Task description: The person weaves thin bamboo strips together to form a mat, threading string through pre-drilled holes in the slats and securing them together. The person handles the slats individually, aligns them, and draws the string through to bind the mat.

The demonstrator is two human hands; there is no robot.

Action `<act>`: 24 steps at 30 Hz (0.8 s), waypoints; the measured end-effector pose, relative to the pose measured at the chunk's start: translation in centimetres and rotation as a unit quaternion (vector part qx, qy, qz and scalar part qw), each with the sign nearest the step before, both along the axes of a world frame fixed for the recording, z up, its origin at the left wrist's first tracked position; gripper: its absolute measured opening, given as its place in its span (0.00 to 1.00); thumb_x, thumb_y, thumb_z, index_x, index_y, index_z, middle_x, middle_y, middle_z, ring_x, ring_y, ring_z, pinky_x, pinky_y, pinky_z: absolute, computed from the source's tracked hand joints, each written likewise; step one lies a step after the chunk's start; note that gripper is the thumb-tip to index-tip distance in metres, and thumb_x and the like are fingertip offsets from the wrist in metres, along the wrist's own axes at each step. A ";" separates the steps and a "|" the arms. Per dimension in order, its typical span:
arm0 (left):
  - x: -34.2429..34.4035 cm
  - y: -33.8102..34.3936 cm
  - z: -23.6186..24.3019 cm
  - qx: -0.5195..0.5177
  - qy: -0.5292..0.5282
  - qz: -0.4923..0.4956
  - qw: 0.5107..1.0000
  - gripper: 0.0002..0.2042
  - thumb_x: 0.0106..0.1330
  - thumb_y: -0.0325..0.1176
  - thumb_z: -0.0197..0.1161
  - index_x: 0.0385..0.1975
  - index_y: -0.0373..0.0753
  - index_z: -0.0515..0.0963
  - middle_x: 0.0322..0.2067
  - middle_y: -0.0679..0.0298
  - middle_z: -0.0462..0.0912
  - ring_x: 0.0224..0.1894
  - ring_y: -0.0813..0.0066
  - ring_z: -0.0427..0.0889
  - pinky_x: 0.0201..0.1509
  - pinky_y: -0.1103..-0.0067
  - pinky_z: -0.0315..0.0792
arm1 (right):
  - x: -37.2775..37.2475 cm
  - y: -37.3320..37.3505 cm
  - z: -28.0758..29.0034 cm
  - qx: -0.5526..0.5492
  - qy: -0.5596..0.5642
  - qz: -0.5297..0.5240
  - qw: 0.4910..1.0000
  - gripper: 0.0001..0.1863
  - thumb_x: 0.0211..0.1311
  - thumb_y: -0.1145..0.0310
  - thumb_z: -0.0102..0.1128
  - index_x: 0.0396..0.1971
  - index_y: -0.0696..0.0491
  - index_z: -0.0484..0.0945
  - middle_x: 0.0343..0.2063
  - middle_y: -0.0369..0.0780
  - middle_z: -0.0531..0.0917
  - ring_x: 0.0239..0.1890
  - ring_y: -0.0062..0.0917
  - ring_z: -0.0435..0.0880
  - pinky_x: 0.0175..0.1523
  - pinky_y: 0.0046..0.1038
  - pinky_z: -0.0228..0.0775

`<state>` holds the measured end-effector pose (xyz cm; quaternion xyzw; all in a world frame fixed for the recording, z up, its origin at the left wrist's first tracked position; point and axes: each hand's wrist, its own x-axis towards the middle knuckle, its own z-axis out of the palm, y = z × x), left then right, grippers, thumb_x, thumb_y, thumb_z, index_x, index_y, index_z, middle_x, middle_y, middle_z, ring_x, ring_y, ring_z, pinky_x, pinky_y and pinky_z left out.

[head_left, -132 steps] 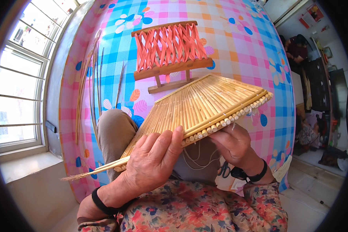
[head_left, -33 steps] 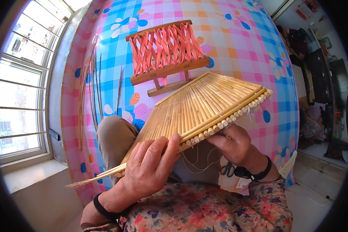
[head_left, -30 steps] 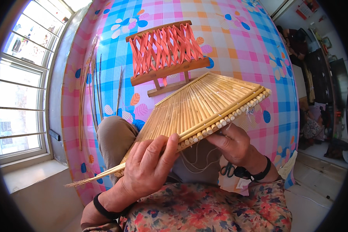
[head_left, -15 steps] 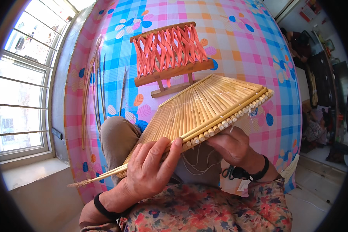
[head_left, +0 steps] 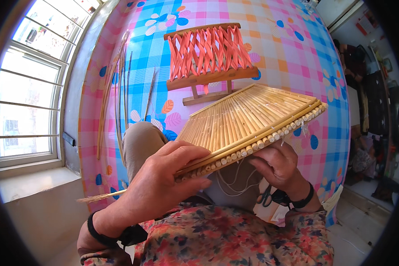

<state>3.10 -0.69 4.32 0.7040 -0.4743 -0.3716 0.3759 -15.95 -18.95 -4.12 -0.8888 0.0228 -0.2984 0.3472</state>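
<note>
A flat mat of tan reed stalks point(head_left: 248, 117) lies tilted over my lap, its cut ends facing me. My left hand point(head_left: 162, 186) grips its near left edge, thumb under and fingers over, together with a long single stalk point(head_left: 102, 196) that sticks out to the left. My right hand point(head_left: 277, 164) holds the mat's near edge from below. White strings point(head_left: 235, 181) hang loose from the mat between both hands.
A wooden frame laced with orange strips point(head_left: 208, 55) stands on the checked pink and blue cloth point(head_left: 297, 53) behind the mat. Loose long stalks point(head_left: 117, 88) lie at the left by the window point(head_left: 26, 97). Small scissors point(head_left: 266, 197) hang near my right wrist.
My left hand has slid a little up along the mat's near edge, and the view has shifted slightly. The mat stays in both hands.
</note>
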 end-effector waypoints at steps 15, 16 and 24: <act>-2.1 -0.8 -1.4 -0.083 -0.258 -0.022 0.962 0.20 0.47 0.24 0.72 0.42 0.35 0.76 0.33 0.58 0.76 0.32 0.60 0.76 0.34 0.71 0.72 | 0.3 -0.4 0.0 -0.014 -0.018 0.006 1.000 0.16 0.47 0.78 0.71 0.38 0.57 0.80 0.42 0.47 0.81 0.43 0.42 0.82 0.45 0.36 0.76; -2.2 -0.7 -1.3 -0.093 -0.279 -0.025 0.956 0.22 0.47 0.24 0.72 0.45 0.36 0.76 0.34 0.57 0.76 0.32 0.59 0.76 0.34 0.70 0.72 | 0.3 -0.4 0.0 -0.015 -0.020 0.010 1.000 0.16 0.47 0.78 0.71 0.39 0.57 0.80 0.42 0.47 0.81 0.43 0.42 0.82 0.45 0.36 0.76; -1.2 1.1 -1.4 -0.105 -0.219 -0.011 0.970 0.21 0.52 0.22 0.69 0.48 0.36 0.75 0.37 0.57 0.77 0.36 0.61 0.79 0.38 0.72 0.75 | -1.8 -0.7 2.4 -0.102 -0.017 -0.032 0.994 0.17 0.46 0.74 0.73 0.39 0.53 0.80 0.35 0.39 0.76 0.35 0.35 0.79 0.38 0.33 0.75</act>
